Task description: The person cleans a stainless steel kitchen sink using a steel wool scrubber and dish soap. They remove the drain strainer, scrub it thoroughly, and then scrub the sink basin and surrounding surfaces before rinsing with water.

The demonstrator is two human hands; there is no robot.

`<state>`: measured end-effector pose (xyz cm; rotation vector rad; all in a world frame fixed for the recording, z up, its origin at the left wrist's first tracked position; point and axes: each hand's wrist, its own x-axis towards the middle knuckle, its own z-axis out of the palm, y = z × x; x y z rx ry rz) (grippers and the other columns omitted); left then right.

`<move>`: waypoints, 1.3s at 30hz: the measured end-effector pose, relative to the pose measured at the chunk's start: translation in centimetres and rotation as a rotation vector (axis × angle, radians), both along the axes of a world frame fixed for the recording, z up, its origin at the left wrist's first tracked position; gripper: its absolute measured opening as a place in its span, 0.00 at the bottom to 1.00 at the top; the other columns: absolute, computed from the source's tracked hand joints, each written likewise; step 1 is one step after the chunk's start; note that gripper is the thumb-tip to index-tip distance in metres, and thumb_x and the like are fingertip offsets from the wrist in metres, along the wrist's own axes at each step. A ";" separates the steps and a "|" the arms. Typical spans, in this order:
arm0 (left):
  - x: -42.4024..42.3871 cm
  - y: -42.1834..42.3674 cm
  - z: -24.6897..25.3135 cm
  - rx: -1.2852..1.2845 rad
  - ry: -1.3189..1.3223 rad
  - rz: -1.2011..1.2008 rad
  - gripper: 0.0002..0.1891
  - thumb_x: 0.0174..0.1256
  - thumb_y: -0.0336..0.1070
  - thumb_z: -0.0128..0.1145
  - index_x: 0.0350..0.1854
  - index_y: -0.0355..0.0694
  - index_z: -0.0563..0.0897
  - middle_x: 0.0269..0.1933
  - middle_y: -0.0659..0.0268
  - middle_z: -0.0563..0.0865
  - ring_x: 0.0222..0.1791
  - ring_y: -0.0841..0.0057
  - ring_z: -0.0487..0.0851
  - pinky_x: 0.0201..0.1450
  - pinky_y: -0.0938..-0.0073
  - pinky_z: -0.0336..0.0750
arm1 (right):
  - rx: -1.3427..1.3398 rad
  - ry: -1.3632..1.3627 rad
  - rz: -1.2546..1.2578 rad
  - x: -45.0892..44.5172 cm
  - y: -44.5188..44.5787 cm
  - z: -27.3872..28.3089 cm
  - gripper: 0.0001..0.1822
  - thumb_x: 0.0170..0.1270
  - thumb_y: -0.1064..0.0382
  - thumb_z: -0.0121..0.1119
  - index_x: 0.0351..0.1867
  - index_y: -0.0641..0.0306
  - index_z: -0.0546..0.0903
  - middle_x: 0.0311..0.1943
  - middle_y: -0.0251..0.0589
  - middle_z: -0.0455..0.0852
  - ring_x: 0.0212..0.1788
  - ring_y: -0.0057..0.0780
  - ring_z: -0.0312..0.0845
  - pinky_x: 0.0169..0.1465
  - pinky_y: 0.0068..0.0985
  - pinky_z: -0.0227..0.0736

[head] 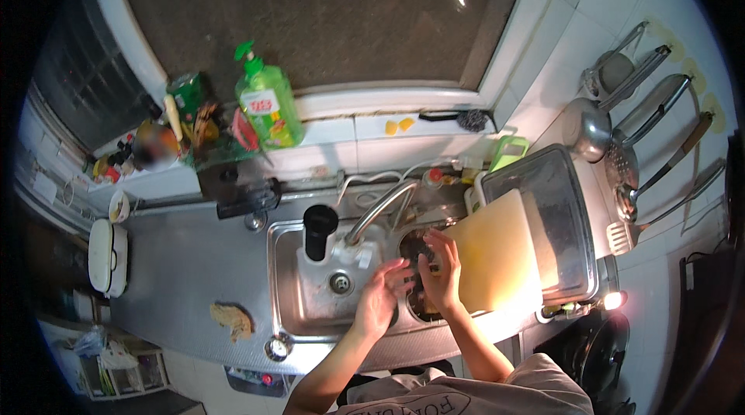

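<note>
My left hand (381,295) is over the right rim of the stainless steel sink (308,310), fingers apart and nothing visible in it. Facing it, my right hand (443,274) hovers above the smaller right basin (414,298), fingers spread and also holding nothing that I can see. The hands do not touch. Dark contents of the small basin are partly hidden behind them and too unclear to name. A curved metal faucet (384,208) rises behind the hands. Close to my right hand leans a pale cutting board (495,258). A black and white container (320,231) stands at the large basin's back.
A crumpled tan cloth (231,320) lies on the metal counter (174,263) at left. A green pump bottle (269,106) stands on the window ledge. Behind the board is a clear plastic bin (561,228). A metal pot (586,131) and a slotted spatula (624,237) hang at right.
</note>
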<state>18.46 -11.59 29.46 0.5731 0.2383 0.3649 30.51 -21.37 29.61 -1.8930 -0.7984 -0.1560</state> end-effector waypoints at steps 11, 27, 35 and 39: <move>12.4 -0.7 1.6 -0.550 0.019 -0.258 0.27 0.69 0.53 0.47 0.62 0.40 0.73 0.64 0.62 0.75 0.66 0.66 0.69 0.71 0.59 0.59 | -0.039 -0.297 -0.738 29.3 6.4 -3.1 0.31 0.46 0.56 0.74 0.56 0.53 0.78 0.58 0.50 0.72 0.63 0.55 0.61 0.65 0.49 0.58; 5.4 -2.5 -3.9 -0.504 0.223 -0.391 0.27 0.73 0.52 0.44 0.67 0.39 0.70 0.65 0.64 0.75 0.63 0.70 0.72 0.67 0.65 0.64 | 0.476 -0.049 -0.426 11.2 0.9 -2.4 0.19 0.56 0.76 0.66 0.48 0.71 0.73 0.47 0.44 0.79 0.47 0.32 0.76 0.49 0.27 0.75; -10.5 -1.7 -13.1 -0.145 0.561 -0.075 0.18 0.73 0.47 0.50 0.55 0.40 0.78 0.55 0.62 0.83 0.52 0.73 0.81 0.59 0.69 0.73 | 0.476 1.453 0.151 -9.4 -4.8 -10.2 0.14 0.64 0.73 0.52 0.52 0.64 0.75 0.50 0.44 0.80 0.57 0.37 0.75 0.63 0.38 0.70; -20.9 0.4 -15.1 0.427 0.971 0.391 0.15 0.60 0.35 0.62 0.49 0.38 0.80 0.44 0.68 0.85 0.43 0.78 0.81 0.49 0.74 0.72 | 0.454 1.832 0.294 -13.2 0.7 -11.8 0.12 0.69 0.66 0.48 0.52 0.64 0.76 0.54 0.46 0.80 0.60 0.40 0.73 0.67 0.43 0.65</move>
